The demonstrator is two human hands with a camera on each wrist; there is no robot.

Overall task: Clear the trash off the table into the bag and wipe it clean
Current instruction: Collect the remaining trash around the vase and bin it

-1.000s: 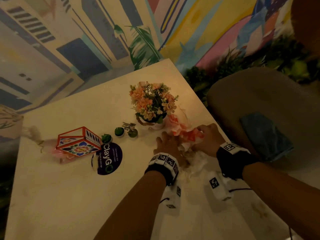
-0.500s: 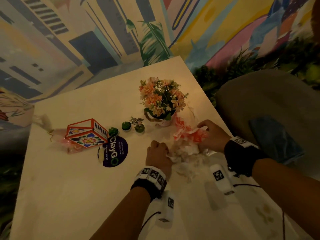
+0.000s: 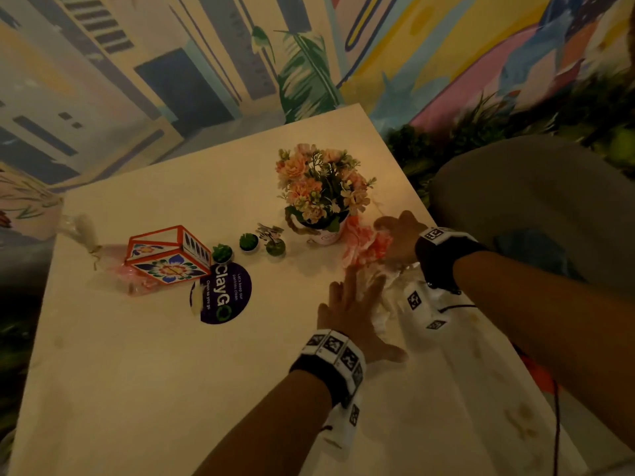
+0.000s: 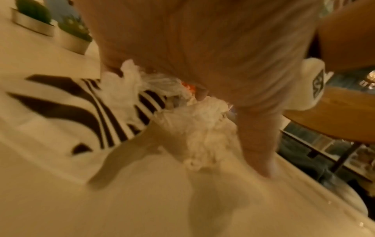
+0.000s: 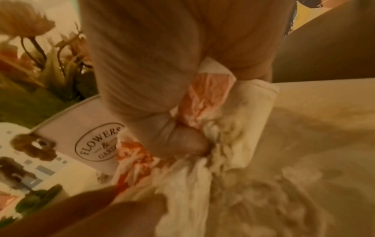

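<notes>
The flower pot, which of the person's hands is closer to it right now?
Right. The right hand grips the orange-and-white wrapper just beside the flower pot; the left hand lies flat on the table, nearer the person.

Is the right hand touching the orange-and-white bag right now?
Touching. The right wrist view shows the right hand with its thumb pressed into the bunched bag; the head view agrees.

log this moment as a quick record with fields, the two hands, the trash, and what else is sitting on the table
left hand: fingers spread flat, pressing the white crumpled tissue
right hand: grips the orange-and-white wrapper beside the flower pot
table: pale, stained near the right edge
decor: patterned box, three tiny plants, round purple sticker
bag: cannot tell
</notes>
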